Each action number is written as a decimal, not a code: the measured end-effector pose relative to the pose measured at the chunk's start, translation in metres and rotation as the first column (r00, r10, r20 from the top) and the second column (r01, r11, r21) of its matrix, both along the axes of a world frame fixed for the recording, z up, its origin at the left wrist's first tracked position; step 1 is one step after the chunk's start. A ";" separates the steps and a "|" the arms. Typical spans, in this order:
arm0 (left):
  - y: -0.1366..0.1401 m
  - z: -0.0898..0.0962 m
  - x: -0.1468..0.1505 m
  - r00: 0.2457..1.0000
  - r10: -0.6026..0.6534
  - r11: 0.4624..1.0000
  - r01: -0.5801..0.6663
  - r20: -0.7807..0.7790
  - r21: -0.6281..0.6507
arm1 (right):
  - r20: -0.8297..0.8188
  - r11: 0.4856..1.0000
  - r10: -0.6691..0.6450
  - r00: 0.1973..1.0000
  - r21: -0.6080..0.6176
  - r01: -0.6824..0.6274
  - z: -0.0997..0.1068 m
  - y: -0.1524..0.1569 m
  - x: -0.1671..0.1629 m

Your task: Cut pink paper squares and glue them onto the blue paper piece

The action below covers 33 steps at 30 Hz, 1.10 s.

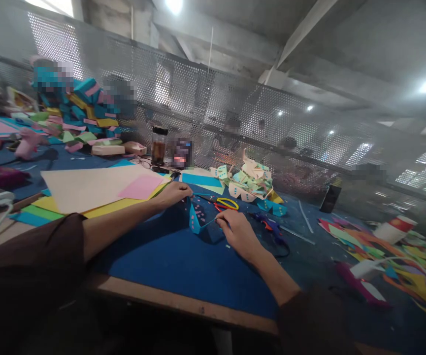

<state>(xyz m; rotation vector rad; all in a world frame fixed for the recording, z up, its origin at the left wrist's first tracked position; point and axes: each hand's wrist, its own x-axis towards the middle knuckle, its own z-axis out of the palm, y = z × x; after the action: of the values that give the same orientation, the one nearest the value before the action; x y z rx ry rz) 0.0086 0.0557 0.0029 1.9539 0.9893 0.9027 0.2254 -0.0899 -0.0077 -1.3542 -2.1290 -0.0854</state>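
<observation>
A folded blue paper piece (195, 222) with small pink marks hangs just above the blue table between my hands. My left hand (176, 192) pinches its upper end, fingers closed. My right hand (238, 230) is closed too, thumb and fingertips pinching the thin end that stretches toward it. Scissors with yellow and red handles (228, 203) lie just behind the paper piece. To the right of my right hand rests a dark blue glue gun (272, 229), with thin clear sticks (297, 234) next to it.
Large paper sheets (98, 185) are stacked left. Folded paper shapes (251, 180) pile up at the back, near a jar of brown drink (158, 148). At right are a paper cup (395, 229), coloured scraps and a purple power strip (362, 286). A perforated metal screen (198, 103) borders the table.
</observation>
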 end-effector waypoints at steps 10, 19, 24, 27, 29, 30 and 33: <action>-0.015 0.008 0.004 0.998 -0.052 0.997 0.053 0.027 -0.049 | -0.216 0.996 -0.006 0.976 -0.091 -0.014 0.000 0.002 0.001; -0.018 0.007 0.007 0.995 -0.091 0.991 0.094 0.035 -0.094 | -0.373 0.991 -0.042 0.927 -0.133 -0.009 0.000 0.006 0.007; -0.023 0.004 0.010 0.991 -0.134 0.990 0.135 0.012 -0.053 | -0.422 0.993 -0.097 0.901 -0.100 0.060 -0.001 0.017 0.008; -0.031 0.008 0.011 0.986 -0.165 0.986 0.164 -0.021 -0.044 | -0.431 0.991 -0.119 0.895 -0.105 0.081 0.001 0.028 0.006; -0.035 0.010 0.013 0.984 -0.174 0.984 0.173 -0.026 -0.053 | -0.421 0.990 -0.116 0.899 -0.123 0.071 0.002 0.035 0.002; -0.037 0.011 0.013 0.984 -0.178 0.982 0.177 -0.022 -0.062 | -0.415 0.989 -0.116 0.902 -0.132 0.067 0.002 0.038 0.000; -0.039 0.011 0.014 0.981 -0.194 0.978 0.193 -0.013 -0.077 | -0.407 0.987 -0.124 0.905 -0.149 0.068 0.001 0.043 -0.004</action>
<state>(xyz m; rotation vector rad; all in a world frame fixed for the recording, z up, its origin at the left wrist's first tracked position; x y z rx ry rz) 0.0223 0.0169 0.0138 1.9595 0.8157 0.7269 0.2209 -0.0469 -0.0066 -1.4064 -1.7326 0.2873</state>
